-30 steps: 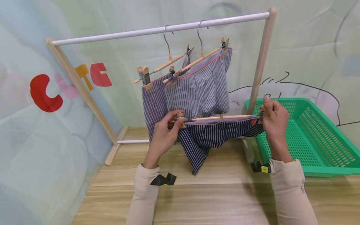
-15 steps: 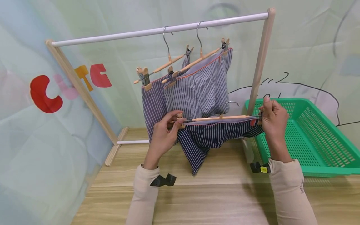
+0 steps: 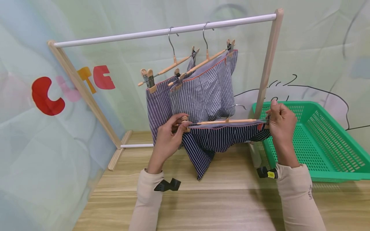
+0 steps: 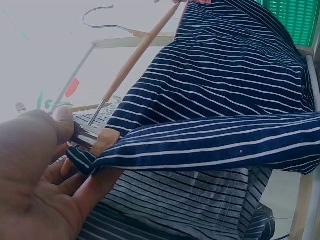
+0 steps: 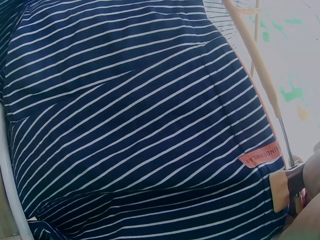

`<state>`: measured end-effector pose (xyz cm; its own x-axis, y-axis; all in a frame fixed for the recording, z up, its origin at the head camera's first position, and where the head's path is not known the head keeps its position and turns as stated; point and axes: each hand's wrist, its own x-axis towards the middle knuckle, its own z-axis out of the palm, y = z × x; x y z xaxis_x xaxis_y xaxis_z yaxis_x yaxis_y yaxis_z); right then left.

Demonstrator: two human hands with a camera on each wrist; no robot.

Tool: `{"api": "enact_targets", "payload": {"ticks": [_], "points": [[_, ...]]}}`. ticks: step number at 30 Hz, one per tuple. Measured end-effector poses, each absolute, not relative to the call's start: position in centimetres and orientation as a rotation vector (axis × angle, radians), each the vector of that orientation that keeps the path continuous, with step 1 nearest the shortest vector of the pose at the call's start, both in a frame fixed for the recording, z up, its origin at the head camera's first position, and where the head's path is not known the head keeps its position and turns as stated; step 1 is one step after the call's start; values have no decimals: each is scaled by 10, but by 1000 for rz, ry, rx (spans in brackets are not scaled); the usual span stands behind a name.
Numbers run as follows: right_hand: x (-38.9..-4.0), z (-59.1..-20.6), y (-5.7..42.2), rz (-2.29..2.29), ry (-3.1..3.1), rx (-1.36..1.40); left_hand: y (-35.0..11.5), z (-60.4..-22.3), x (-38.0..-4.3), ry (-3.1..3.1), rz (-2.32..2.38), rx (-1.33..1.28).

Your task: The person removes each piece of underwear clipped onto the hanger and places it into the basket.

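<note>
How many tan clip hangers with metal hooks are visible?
3: the left hanger and right hanger on the white cylindrical rail; the third hanger held between left hand and right hand.

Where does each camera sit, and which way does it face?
Head: worn on the head, facing forward and down at a white-barred wooden rack; left hand, right hand and beige sleeves show.
Left wrist: on that wrist, facing a tan-padded metal clip; the left hand shows.
Right wrist: on that wrist, facing a navy white-striped cloth garment; part of the right hand shows.
Both wrist views share the garment.
</note>
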<state>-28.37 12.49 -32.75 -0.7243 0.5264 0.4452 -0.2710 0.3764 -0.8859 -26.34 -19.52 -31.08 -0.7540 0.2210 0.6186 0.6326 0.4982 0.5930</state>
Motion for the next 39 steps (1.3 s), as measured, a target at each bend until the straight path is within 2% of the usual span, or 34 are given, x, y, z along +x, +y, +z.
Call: {"api": "enact_targets", "payload": {"ticks": [39], "points": [[-290, -329, 132, 1482, -1895, -130, -184, -314, -262, -2259, -1221, -608]]}}
